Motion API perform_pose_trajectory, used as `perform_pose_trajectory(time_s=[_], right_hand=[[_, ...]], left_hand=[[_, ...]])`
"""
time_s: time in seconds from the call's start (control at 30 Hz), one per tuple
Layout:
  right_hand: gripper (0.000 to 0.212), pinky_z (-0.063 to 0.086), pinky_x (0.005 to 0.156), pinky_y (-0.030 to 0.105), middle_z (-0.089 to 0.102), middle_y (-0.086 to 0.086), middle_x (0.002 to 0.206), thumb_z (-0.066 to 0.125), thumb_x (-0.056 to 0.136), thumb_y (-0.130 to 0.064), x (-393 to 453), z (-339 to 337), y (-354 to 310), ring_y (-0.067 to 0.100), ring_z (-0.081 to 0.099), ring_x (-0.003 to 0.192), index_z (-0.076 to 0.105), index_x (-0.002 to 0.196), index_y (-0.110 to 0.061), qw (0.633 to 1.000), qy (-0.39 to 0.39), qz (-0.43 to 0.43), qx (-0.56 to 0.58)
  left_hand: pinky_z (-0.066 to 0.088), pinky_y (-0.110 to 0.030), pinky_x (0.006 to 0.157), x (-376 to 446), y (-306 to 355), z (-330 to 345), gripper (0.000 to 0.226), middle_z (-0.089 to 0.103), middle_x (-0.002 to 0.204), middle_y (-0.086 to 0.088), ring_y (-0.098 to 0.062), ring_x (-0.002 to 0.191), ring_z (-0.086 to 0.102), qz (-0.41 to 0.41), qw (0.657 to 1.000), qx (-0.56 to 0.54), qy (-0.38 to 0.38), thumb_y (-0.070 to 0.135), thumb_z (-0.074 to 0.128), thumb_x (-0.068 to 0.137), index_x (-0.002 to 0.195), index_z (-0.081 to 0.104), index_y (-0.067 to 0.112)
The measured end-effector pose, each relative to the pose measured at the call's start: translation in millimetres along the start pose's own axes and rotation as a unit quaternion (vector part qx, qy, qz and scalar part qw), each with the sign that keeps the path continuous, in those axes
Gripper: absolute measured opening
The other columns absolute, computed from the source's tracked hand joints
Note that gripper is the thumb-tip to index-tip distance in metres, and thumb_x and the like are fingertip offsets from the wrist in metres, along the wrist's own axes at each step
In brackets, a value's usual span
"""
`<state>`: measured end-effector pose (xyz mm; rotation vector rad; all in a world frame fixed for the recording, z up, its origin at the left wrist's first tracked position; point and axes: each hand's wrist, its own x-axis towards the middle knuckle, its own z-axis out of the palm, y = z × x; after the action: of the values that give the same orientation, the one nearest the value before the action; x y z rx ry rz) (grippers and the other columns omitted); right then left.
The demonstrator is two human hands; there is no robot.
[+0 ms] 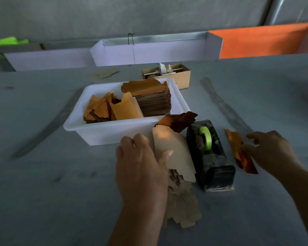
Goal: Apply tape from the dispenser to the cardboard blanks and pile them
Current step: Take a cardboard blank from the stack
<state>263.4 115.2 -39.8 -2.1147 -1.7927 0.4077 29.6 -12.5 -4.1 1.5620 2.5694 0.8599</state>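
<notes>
The left hand (140, 162) lies flat on a pale cardboard blank (174, 155), fingers straight and the thumb pressed across its face, pinning it atop a ragged pile of blanks (181, 206) that spills toward the near edge of the grey table (60, 192). That top blank runs lengthwise away from the person, its far end tipped up against the white tub (114, 132), where more blanks sit in a neat stack (155, 102). Just beside it on the right stands the black tape dispenser (210, 157), green roll (205, 139) up top, its long axis also running away from the person, with the heavy blunt end nearest. The right hand (270, 153) is past the dispenser, fingers loosely curled over a coppery blank (242, 153) lying slantwise on the table — whether it actually pinches the piece or only touches it, I cannot tell through the blur. The risk I see is the pile: it is uneven and fanned out, so a careless lift of the left hand could slide the top blank off or scatter the rest. And the right hand, reaching back across, might knock the dispenser.
</notes>
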Motion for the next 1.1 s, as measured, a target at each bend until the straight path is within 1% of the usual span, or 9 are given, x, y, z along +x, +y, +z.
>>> perform_pose_trajectory(time_s=[0.17, 0.4, 0.5, 0.63, 0.67, 0.77, 0.8, 0.97, 1.1], right_hand=[[0.035, 0.04, 0.077, 0.027, 0.054, 0.008, 0.116, 0.065, 0.084, -0.02, -32, -18, -37, 0.022, 0.055, 0.088, 0.063, 0.118, -0.018, 0.971, 0.139, -0.168, 0.1], [0.046, 0.032, 0.104, 0.031, 0.037, 0.0, 0.142, 0.059, 0.089, -0.028, -43, -1, -126, 0.021, 0.03, 0.13, 0.049, 0.134, -0.024, 0.953, 0.055, -0.297, 0.017], [0.019, 0.045, 0.095, 0.034, 0.054, 0.006, 0.125, 0.052, 0.093, -0.014, -36, 4, -139, 0.022, 0.049, 0.113, 0.064, 0.107, -0.01, 0.957, 0.061, -0.279, 0.043], [0.009, 0.049, 0.069, 0.036, 0.066, 0.014, 0.096, 0.06, 0.086, 0.0, -63, -3, -122, 0.03, 0.059, 0.087, 0.068, 0.085, 0.001, 0.886, 0.256, -0.366, 0.129], [0.009, 0.047, 0.067, 0.032, 0.066, 0.013, 0.094, 0.061, 0.086, -0.001, -76, -5, -114, 0.029, 0.058, 0.086, 0.069, 0.083, 0.0, 0.862, 0.297, -0.389, 0.133], [0.014, 0.045, 0.078, 0.03, 0.065, 0.012, 0.1, 0.06, 0.088, -0.005, -112, 5, -87, 0.029, 0.055, 0.095, 0.072, 0.086, 0.001, 0.827, 0.314, -0.444, 0.141], [0.016, 0.045, 0.083, 0.031, 0.065, 0.012, 0.101, 0.06, 0.089, -0.007, -122, 10, -80, 0.028, 0.055, 0.098, 0.073, 0.086, 0.001, 0.821, 0.306, -0.46, 0.142], [0.023, 0.048, 0.088, 0.033, 0.066, 0.004, 0.11, 0.052, 0.093, -0.015, -146, 23, -63, 0.023, 0.058, 0.108, 0.074, 0.097, -0.007, 0.833, 0.24, -0.47, 0.167], [0.04, 0.044, 0.082, 0.007, 0.061, -0.027, 0.112, 0.04, 0.082, -0.01, -152, 11, -64, 0.004, 0.062, 0.096, 0.067, 0.106, -0.027, 0.883, 0.166, -0.269, 0.346]], left_hand=[[0.048, -0.031, 0.085, 5, -12, 6, 0.056, 0.045, 0.11, 0.005, -0.013, 0.104, 0.047, -0.025, 0.991, -0.121, -0.049, 0.053, 0.063, 0.081, 0.125, 0.047, 0.022], [0.035, -0.019, 0.09, 2, -3, 16, 0.038, 0.04, 0.114, 0.007, -0.006, 0.108, 0.028, 0.07, 0.997, -0.032, -0.005, 0.039, 0.057, 0.091, 0.127, 0.056, 0.027], [0.037, -0.021, 0.092, 5, -3, 10, 0.037, 0.041, 0.113, 0.008, -0.009, 0.109, 0.032, 0.077, 0.997, -0.01, -0.025, 0.038, 0.055, 0.093, 0.128, 0.057, 0.027], [0.044, -0.02, 0.079, 3, 2, -2, 0.032, 0.059, 0.096, 0.009, -0.007, 0.096, 0.055, 0.037, 0.988, -0.146, -0.035, 0.049, 0.046, 0.093, 0.104, 0.067, 0.028], [0.05, -0.022, 0.074, 3, 4, -7, 0.037, 0.068, 0.09, 0.006, -0.009, 0.088, 0.063, -0.029, 0.958, -0.279, -0.065, 0.056, 0.044, 0.09, 0.099, 0.067, 0.028], [0.06, -0.034, 0.067, 4, 12, -19, 0.047, 0.073, 0.098, -0.013, -0.022, 0.087, 0.071, -0.202, 0.686, -0.661, -0.227, 0.048, 0.056, 0.08, 0.112, 0.064, 0.014], [0.06, -0.039, 0.071, 4, 11, -18, 0.048, 0.071, 0.105, -0.017, -0.027, 0.094, 0.07, -0.224, 0.648, -0.684, -0.25, 0.037, 0.061, 0.079, 0.119, 0.061, 0.011], [0.053, -0.042, 0.078, 2, 8, -14, 0.048, 0.068, 0.111, -0.023, -0.04, 0.104, 0.064, -0.238, 0.661, -0.652, -0.284, 0.013, 0.062, 0.072, 0.119, 0.063, 0.003], [0.058, -0.031, 0.063, 0, 1, -16, 0.035, 0.073, 0.101, -0.016, -0.026, 0.085, 0.069, -0.217, 0.683, -0.629, -0.303, 0.014, 0.065, 0.075, 0.109, 0.069, 0.006]])
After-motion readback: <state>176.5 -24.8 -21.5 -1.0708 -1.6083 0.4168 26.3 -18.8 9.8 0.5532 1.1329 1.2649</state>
